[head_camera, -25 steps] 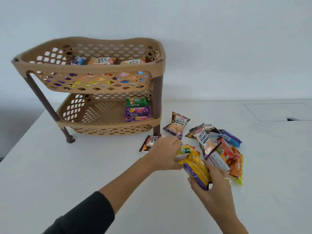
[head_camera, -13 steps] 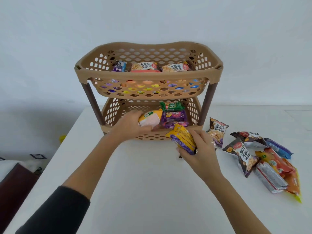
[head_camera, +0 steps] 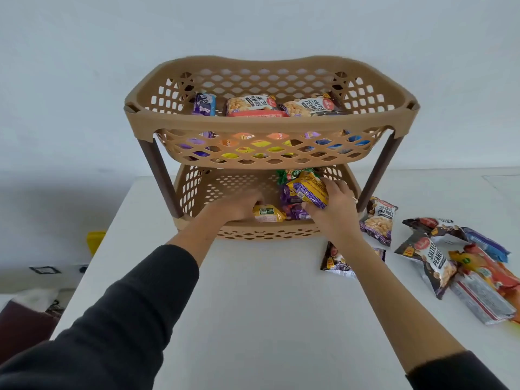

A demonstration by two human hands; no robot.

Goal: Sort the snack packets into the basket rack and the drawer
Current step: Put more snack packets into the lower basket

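Basket rack (head_camera: 270, 123): tan moulded plastic, matt, perforated lattice walls; legs (head_camera: 160, 175) dark brown plastic, smooth. Table (head_camera: 267, 319): white, matt, smooth. Pkt in your right hand (head_camera: 334, 209), the yellow/purple packet (head_camera: 309, 190): glossy film, crinkled. Yellow packet (head_camera: 267, 213) by your left hand (head_camera: 236, 206): same shiny film. Peanut packets (head_camera: 380, 220) on table: glossy printed foil/plastic, silver inner side showing. Your sleeves (head_camera: 126, 319): dark cloth, matt, soft-looking knit.

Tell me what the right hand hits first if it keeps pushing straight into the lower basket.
Most likely the stack of purple and green packets just beyond the right hand and its yellow packet; past those, the lower basket back wall. Depth is unclear.
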